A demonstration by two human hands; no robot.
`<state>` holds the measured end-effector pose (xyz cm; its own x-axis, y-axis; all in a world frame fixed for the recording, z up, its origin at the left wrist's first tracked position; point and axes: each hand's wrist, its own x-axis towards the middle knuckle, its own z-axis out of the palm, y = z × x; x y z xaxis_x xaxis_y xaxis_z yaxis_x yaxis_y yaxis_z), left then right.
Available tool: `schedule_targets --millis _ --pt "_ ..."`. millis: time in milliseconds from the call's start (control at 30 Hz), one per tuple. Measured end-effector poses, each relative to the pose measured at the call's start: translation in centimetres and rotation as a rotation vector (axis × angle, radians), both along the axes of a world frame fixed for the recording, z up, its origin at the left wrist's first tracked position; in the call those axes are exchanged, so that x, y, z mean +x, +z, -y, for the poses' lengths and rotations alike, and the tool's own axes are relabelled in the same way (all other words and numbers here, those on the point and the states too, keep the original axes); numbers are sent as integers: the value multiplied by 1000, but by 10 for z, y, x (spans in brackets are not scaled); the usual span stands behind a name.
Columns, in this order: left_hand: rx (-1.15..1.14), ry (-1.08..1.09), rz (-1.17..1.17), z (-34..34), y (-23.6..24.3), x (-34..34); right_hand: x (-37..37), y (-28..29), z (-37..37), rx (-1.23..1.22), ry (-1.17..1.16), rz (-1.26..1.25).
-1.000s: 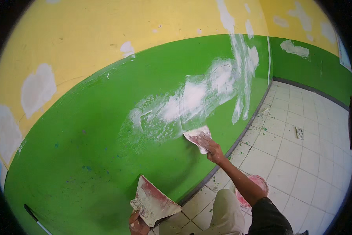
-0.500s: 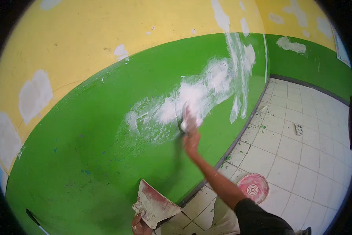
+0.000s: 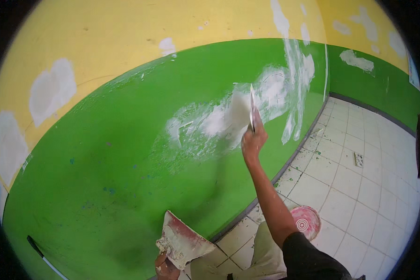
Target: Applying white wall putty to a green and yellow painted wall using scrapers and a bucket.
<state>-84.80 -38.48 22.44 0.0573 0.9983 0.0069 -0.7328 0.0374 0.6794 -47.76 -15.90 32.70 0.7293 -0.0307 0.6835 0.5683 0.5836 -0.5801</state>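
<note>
My right hand point(image 3: 254, 140) is closed round a putty knife point(image 3: 252, 105), its blade seen nearly edge-on against the wall. Around the blade lies a white smear of putty point(image 3: 214, 125) on the green part of the wall point(image 3: 102, 154). Low at the front, my left hand point(image 3: 166, 268) grips a broad, flared putty board point(image 3: 184, 240). Dried whitish and reddish filler coats that board. Part of my left hand is cut off by the lower edge.
A round pink lid point(image 3: 306, 223) lies on the white tiled floor point(image 3: 341, 196), beside my right forearm. Farther off is a small rectangular piece point(image 3: 358, 159). Green flakes are scattered along the dark skirting point(image 3: 284, 176). A thin black-ended stick point(image 3: 42, 254) shows at lower left.
My right hand has moved up and to the right along the wall with the putty knife, whose blade has turned edge-on. The view has shifted slightly; my left hand still holds the board.
</note>
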Motion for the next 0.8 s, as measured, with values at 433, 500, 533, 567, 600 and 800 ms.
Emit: schedule_targets --millis 433,500,533,567,600,800 --pt "110 7 -12 1 23 -16 -160 -62 91 -12 608 382" --pt "137 -20 -21 3 33 -21 -132 -42 79 46 486 308" --pt "138 6 -16 4 36 -26 -119 -20 74 13 294 340" --pt "118 4 -63 1 37 -30 -105 -1 65 34 254 361" --pt "100 -3 -111 -2 39 -31 -95 14 57 55 208 380" --pt "208 -19 -111 0 60 -25 -143 -29 20 20 243 823"
